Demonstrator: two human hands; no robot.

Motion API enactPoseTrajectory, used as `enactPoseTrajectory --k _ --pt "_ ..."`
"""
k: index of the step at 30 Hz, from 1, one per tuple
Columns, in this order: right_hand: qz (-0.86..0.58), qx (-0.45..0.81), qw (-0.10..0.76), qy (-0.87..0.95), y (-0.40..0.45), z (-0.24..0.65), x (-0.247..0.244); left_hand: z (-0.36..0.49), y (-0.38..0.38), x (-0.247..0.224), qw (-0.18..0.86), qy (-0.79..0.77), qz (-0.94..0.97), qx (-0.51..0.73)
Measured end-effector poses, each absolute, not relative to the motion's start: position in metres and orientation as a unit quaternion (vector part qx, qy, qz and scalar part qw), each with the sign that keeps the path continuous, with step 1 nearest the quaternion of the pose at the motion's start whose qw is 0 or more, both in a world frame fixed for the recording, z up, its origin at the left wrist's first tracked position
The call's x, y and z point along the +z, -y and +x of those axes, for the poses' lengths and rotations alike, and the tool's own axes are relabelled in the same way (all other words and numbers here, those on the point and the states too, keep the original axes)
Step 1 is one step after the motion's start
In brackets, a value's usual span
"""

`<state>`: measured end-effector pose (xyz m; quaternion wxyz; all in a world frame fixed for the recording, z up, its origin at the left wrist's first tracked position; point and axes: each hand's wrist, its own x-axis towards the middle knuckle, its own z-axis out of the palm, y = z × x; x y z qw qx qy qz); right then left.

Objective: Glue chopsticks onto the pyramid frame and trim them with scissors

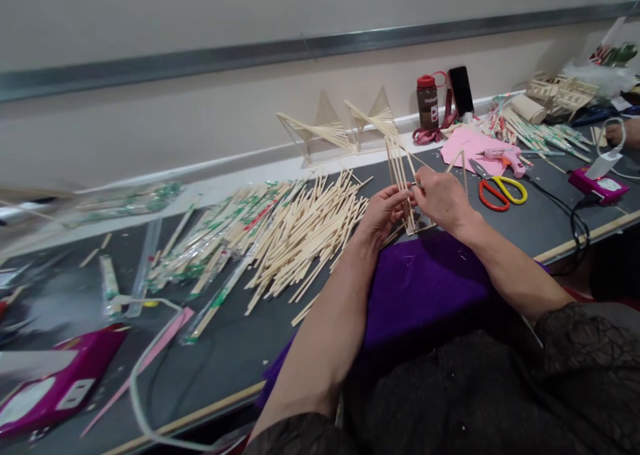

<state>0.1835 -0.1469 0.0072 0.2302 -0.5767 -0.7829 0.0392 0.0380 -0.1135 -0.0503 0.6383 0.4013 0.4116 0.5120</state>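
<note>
My left hand [386, 209] is closed around the lower part of a frame of thin wooden sticks [397, 165], which stands over a purple cloth [425, 278]. Close beside it, my right hand [443, 195] pinches at the same frame with bent fingers; whatever lies between those fingertips is too small to make out. To the left spreads a loose pile of wooden chopsticks [310, 235]. Two finished-looking twisted stick frames [325, 131] lean by the wall behind my hands. Scissors [500, 191] with red and yellow handles lie right of my right hand.
A pink glue gun [503, 156] rests near pink paper [465, 145]. Behind stand a bottle [427, 105] and a phone [461, 89]. Wrapped chopsticks [215, 241] lie left. Magenta power strips [60, 381] with cables sit at both sides. Another person's hand [623, 133] is far right.
</note>
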Motion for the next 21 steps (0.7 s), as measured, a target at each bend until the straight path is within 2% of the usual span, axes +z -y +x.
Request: enactPoseTrajectory --k 21 --pt "-0.559 0.03 0.212 0.801 0.1494 0.1795 -0.0001 0.0394 0.1068 -0.0472 0.657 -0.401 0.392 0.503"
